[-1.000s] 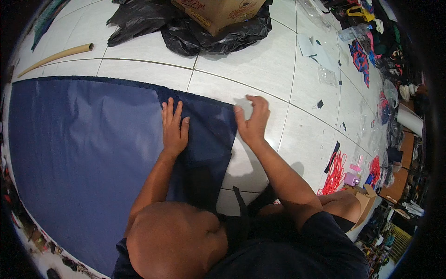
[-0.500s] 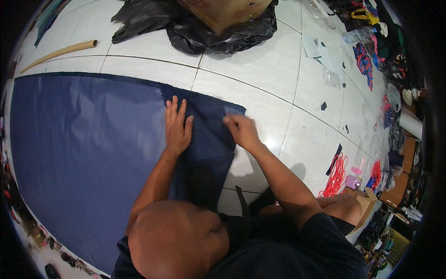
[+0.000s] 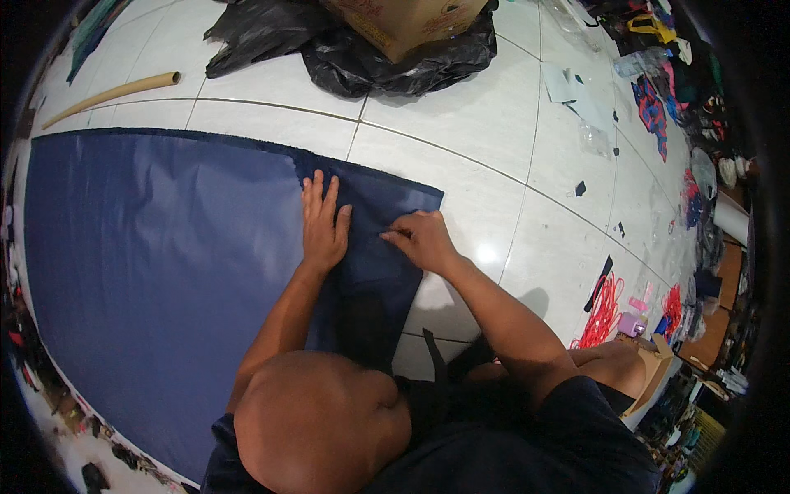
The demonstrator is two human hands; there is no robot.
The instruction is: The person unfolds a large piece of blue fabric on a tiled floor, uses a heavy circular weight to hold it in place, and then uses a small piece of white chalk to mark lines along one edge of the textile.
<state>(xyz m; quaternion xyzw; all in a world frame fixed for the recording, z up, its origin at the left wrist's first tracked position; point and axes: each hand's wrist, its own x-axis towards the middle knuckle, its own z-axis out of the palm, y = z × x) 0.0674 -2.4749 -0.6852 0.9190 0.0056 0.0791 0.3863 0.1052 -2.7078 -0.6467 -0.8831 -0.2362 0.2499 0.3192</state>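
A large navy-blue sheet of fabric [image 3: 156, 272] lies spread on the tiled floor, smooth and slightly shiny over most of its area. Toward its right end is a darker, duller section [image 3: 362, 247] with a faint crease. My left hand [image 3: 326, 230] rests flat there, fingers extended toward the far edge, along the line between the shiny and dull parts. Over the dull section, near the sheet's right edge, my right hand [image 3: 424, 241] is closed with thumb and fingertips together. Whatever is between those fingertips is too small or hidden to make out.
Beyond the sheet stand a cardboard box [image 3: 403, 25] and black plastic bags [image 3: 354, 70]. A cardboard tube [image 3: 123, 92] lies far left. To the right are fabric scraps [image 3: 581, 188], red cord [image 3: 603, 311], a purple container [image 3: 631, 324] and piled clutter [image 3: 708, 123].
My right hand has shifted from the sheet's right edge slightly left and nearer, its fingertips now together over the dull section. My left hand stays flat on the fabric.
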